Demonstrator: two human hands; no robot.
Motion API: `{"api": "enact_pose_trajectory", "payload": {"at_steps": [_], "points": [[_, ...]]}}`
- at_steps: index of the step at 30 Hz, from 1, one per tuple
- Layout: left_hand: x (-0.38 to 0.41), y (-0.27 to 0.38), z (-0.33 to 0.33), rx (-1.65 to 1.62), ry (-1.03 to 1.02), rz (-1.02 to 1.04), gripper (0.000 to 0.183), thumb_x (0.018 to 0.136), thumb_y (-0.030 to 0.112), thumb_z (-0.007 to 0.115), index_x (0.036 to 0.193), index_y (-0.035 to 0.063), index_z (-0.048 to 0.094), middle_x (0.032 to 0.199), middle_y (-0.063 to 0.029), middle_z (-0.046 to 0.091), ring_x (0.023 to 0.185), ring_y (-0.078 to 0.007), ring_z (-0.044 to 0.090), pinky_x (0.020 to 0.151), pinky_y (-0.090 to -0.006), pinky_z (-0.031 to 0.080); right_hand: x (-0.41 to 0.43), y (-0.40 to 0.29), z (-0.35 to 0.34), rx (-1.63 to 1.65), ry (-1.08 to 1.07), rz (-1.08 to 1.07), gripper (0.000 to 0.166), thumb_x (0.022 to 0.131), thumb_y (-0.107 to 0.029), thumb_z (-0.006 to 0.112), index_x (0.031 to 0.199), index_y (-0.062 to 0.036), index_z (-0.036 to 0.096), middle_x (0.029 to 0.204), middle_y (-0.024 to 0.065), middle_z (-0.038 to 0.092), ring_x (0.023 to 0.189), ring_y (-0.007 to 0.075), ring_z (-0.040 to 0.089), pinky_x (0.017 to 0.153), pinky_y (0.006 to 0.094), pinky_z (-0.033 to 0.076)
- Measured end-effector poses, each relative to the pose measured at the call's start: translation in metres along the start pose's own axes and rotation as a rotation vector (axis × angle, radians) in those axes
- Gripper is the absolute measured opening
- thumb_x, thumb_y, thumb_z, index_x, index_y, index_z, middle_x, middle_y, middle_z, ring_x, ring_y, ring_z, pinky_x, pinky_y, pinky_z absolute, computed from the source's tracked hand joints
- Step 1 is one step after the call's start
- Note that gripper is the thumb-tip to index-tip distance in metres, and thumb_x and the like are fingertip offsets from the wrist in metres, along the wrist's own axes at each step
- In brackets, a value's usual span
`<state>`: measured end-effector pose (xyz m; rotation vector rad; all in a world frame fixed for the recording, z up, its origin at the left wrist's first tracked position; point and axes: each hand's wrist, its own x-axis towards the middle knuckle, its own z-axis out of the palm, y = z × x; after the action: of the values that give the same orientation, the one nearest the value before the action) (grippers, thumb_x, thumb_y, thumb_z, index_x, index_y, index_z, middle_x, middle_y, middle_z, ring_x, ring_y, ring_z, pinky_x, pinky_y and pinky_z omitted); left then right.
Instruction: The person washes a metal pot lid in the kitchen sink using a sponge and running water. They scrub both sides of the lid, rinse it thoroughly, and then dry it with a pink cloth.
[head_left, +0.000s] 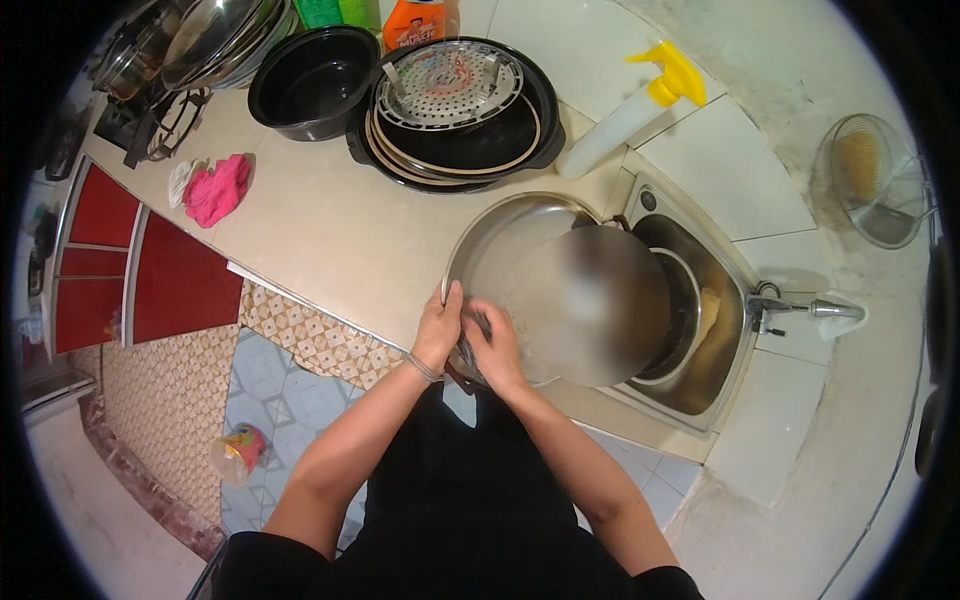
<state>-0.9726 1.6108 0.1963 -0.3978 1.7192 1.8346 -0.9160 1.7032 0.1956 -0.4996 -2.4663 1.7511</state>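
A wide stainless steel pan (499, 247) lies at the counter's edge, reaching over the side of the sink. My left hand (441, 322) grips its rim at the near left, thumb on top. Inside the pan, close to that rim, my right hand (491, 341) has its fingers curled on a dark grey scouring pad (472, 352), partly hidden under the hand. Brownish specks show on the pan's floor. A blurred round patch covers the pan's right part and some of the sink.
The steel sink (731, 375) holds a pot (694, 281) below the faucet (795, 306). Behind the pan are a spray bottle (611, 135), a black pot (311, 90) and stacked pans with a steamer rack (450, 86). A pink cloth (217, 191) lies left on the counter.
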Motion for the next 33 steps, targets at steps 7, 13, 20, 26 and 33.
{"api": "enact_pose_trajectory", "payload": {"at_steps": [7,13,20,26,33], "points": [[0.003,0.000,-0.003,-0.067,-0.007,0.113,0.036,0.092,0.024,0.040,0.118,0.0001,0.044,0.105,-0.0095,0.055,0.094,-0.0153,0.049,0.083,-0.0266,0.039,-0.003,0.055,-0.089,-0.621,-0.251,-0.296,0.019,0.071,-0.012,0.060,0.089,-0.0145,0.060,0.081,0.0097,0.051,0.079,0.0284,0.052,0.071,0.0379,0.043],[0.002,0.015,0.004,-0.047,-0.031,0.107,0.033,0.092,0.018,0.040,0.121,0.0008,0.042,0.108,-0.0106,0.054,0.097,-0.0164,0.048,0.085,-0.0268,0.038,0.002,0.061,-0.076,-0.553,-0.040,-0.234,0.017,0.071,-0.013,0.060,0.089,-0.0123,0.059,0.081,0.0127,0.050,0.080,0.0315,0.051,0.071,0.0383,0.042],[0.001,0.007,0.003,-0.009,0.030,0.072,0.031,0.090,0.015,0.043,0.119,0.0017,0.044,0.094,-0.0067,0.055,0.083,-0.0136,0.048,0.077,-0.0256,0.040,-0.014,0.019,-0.050,-0.354,-0.286,-0.072,0.026,0.072,-0.017,0.062,0.096,-0.0108,0.055,0.093,0.0112,0.053,0.089,0.0274,0.051,0.077,0.0358,0.043],[-0.001,0.015,0.003,-0.088,-0.036,0.126,0.030,0.090,0.013,0.042,0.118,0.0015,0.044,0.094,-0.0061,0.056,0.085,-0.0128,0.048,0.079,-0.0248,0.039,0.006,0.024,-0.124,-0.921,-0.137,-0.259,0.025,0.063,-0.013,0.063,0.088,-0.0131,0.060,0.080,0.0114,0.050,0.078,0.0299,0.051,0.067,0.0379,0.042],[0.001,0.010,-0.005,0.062,-0.003,0.154,0.029,0.090,0.012,0.042,0.117,0.0007,0.045,0.096,-0.0082,0.056,0.085,-0.0149,0.049,0.079,-0.0260,0.039,-0.027,-0.006,-0.027,-0.213,-0.122,-0.051,0.022,0.070,-0.016,0.061,0.092,-0.0130,0.058,0.083,0.0119,0.051,0.082,0.0312,0.052,0.072,0.0373,0.043]]}}
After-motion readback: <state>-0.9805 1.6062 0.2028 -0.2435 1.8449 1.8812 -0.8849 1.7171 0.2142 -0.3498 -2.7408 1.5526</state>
